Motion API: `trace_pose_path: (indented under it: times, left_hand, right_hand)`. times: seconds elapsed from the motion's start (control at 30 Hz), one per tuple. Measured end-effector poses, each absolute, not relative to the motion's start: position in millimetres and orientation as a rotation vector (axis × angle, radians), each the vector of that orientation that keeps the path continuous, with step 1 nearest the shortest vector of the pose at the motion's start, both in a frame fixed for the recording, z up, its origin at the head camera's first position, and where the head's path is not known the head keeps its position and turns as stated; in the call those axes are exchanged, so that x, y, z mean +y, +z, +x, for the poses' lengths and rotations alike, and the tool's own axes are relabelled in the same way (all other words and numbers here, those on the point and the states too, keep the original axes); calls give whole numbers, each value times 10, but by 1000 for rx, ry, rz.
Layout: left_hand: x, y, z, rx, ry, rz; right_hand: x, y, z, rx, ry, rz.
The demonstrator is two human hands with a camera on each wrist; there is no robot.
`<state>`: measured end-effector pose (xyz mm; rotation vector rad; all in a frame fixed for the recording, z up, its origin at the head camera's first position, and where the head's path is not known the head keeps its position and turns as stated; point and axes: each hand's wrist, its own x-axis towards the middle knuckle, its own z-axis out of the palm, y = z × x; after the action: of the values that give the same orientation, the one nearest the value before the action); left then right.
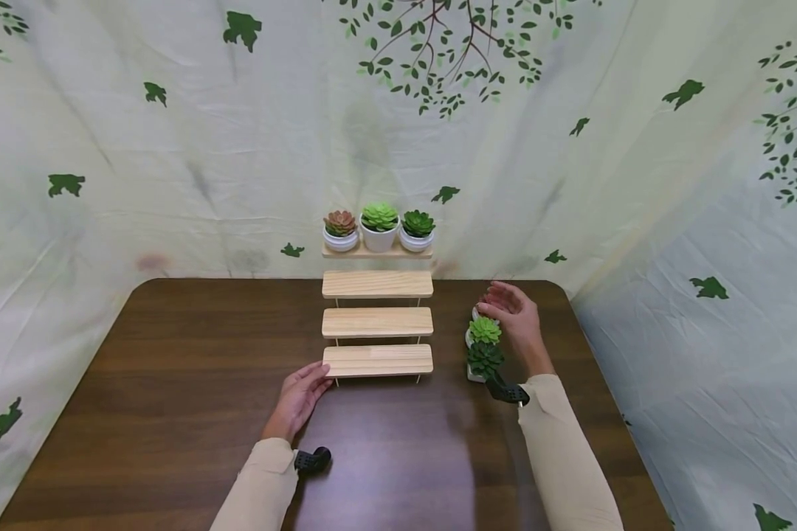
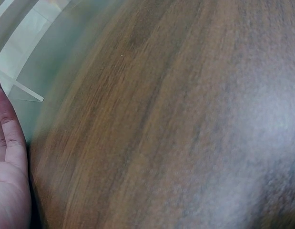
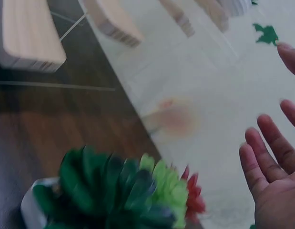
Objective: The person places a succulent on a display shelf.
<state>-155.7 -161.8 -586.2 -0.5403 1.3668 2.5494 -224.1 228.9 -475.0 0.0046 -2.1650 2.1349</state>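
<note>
My left hand (image 1: 299,398) holds the left end of the lowest board of a tiered wooden display stand (image 1: 377,361). Its fingertips are at the board's front corner; in the left wrist view only part of the hand (image 2: 11,152) shows. My right hand (image 1: 514,313), fingers spread and holding nothing, is just over the far end of a row of potted artificial succulents. That row has a dark green succulent (image 3: 104,191) nearest, a light green succulent (image 3: 166,188) behind it, and a red succulent (image 3: 194,195) farthest, which the hand mostly hides in the head view.
On the stand's top board (image 1: 378,254) sit a reddish succulent (image 1: 340,225), a light green succulent (image 1: 379,221) and a dark green succulent (image 1: 418,227) in white pots. The lower boards are bare. A leaf-patterned curtain (image 1: 252,147) hangs behind the brown table (image 1: 192,383).
</note>
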Motion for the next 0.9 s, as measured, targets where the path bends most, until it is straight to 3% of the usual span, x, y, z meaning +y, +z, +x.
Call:
trace_pose_path:
  times: [0.9]
  left_hand:
    - [-1616,-5841,-1544,1352,2563,-526]
  right_hand:
    - [2580,-5476,-1719,-2084,2196,30]
